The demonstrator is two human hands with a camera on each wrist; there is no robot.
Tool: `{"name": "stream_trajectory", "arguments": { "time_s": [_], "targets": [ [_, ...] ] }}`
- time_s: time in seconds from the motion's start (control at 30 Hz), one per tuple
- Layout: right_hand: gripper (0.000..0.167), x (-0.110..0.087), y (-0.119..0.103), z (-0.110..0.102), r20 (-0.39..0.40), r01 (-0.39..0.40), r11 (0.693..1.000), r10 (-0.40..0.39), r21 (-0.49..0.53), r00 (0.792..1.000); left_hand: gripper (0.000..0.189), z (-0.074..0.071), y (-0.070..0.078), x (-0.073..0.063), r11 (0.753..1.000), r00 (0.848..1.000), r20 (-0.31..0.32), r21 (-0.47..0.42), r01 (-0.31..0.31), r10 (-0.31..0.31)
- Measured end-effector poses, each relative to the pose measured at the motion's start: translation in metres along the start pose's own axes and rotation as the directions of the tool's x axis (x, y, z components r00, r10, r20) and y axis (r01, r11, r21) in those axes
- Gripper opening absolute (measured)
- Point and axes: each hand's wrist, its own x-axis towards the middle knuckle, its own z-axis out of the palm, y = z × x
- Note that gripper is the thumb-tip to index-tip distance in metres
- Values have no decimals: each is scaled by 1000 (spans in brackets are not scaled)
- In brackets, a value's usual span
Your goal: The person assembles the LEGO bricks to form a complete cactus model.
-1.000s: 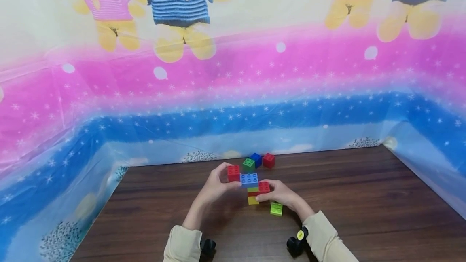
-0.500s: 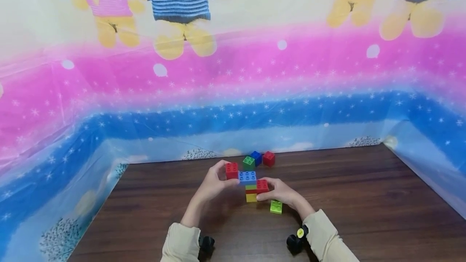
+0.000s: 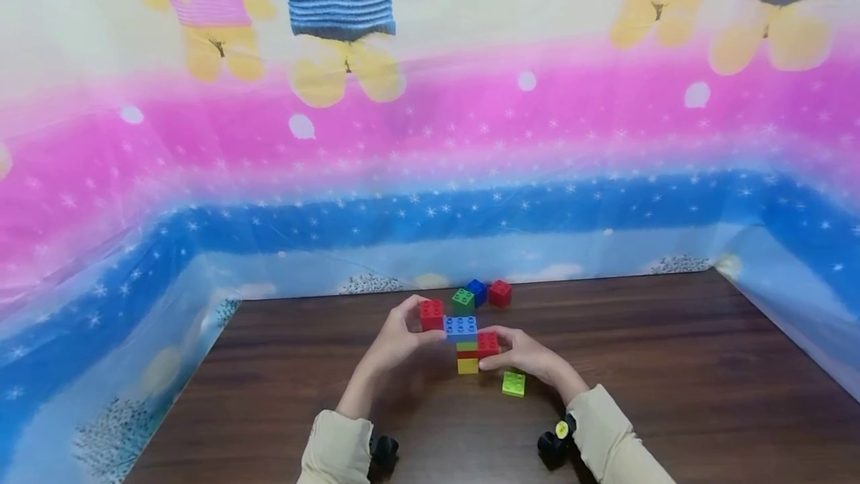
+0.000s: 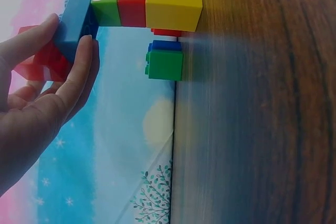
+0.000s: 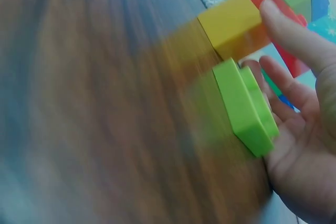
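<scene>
A tower of toy building bricks stands on the table. From the bottom come a yellow brick (image 3: 467, 367), a red brick (image 3: 487, 343) jutting right, a green brick (image 4: 107, 1) and a blue brick (image 3: 460, 329) jutting left. Another red brick (image 3: 431, 314) sits on the blue one's left end. My left hand (image 3: 395, 336) grips that end, thumb and fingers around the blue and upper red bricks. My right hand (image 3: 527, 357) pinches the lower red brick, its thumb on the near side. Below this hand lies a loose lime green brick (image 5: 244, 107).
Behind the tower lie a dark green brick (image 3: 463, 300), a dark blue brick (image 3: 477, 290) and a red brick (image 3: 500, 293). The brown wooden table (image 3: 269, 394) ends at a patterned cloth backdrop (image 3: 403, 208). Black devices (image 3: 554, 448) sit at both wrists.
The right thumb has slid slightly right, from in front of the yellow brick to its edge. The tower and left hand look nearly the same, and the head view has shifted slightly.
</scene>
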Motion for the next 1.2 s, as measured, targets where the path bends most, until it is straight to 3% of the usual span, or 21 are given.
{"name": "stream_trajectory", "arguments": {
  "time_s": [0.2, 0.43, 0.7, 0.9, 1.2],
  "targets": [
    [70, -4, -2, -8, 80, 31, 999, -33, 27, 996, 38, 0, 2, 0, 1000, 1000, 0, 2, 8, -8],
    [74, -23, -2, -20, 117, 28, 999, -32, 34, 993, 37, 2, 0, -1, 1000, 1000, 11, 1, -29, 29],
    [69, -38, -2, -31, 156, 22, 1000, -25, 22, 988, 37, 1, 4, 2, 1000, 1000, 3, -9, 28, -28],
    [66, -43, -1, -32, 176, 8, 1000, -11, 21, 984, 37, 1, 3, 3, 999, 1000, 3, 7, 31, -31],
    [67, -44, -2, -26, 203, 59, 996, -45, -62, 978, 38, 0, 4, 2, 999, 999, 12, 9, 30, -31]
  ]
}}
